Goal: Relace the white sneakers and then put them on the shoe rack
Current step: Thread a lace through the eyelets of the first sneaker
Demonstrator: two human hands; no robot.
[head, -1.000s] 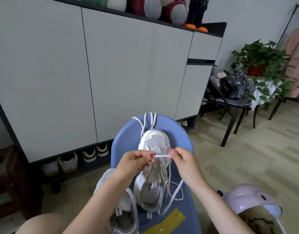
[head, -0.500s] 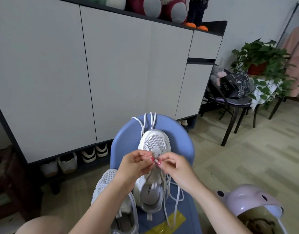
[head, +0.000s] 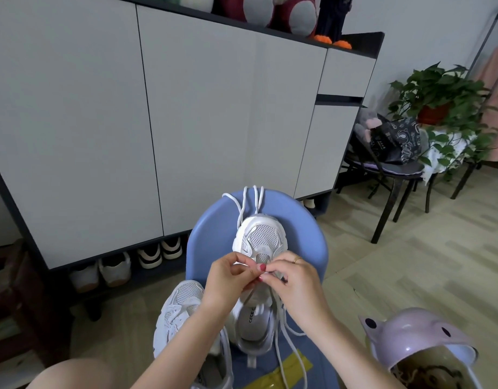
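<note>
White sneaker (head: 260, 242) lying toe-away on blue stool (head: 214, 237), lace (head: 283, 332) trailing loose twd heel. Left hand (head: 228, 279) & right hand (head: 294, 282) meeting over eyelets, both pinching lace at fingertips. 2nd sneaker (head: 180, 313) on floor just left of stool. Beyond: shoe rack (head: 124, 268) under white cabinet, w/ other shoes. Pink helmet (head: 413, 338) at right.

1. A white sneaker (head: 260, 242) lies toe-away on a blue stool (head: 214, 234).
2. The left hand (head: 228, 279) and right hand (head: 295, 282) meet over its eyelets, pinching a white lace (head: 281, 332), apparently its tip.
3. The second sneaker (head: 180, 313) sits left of the stool, beside the shoe rack (head: 124, 265).
</note>
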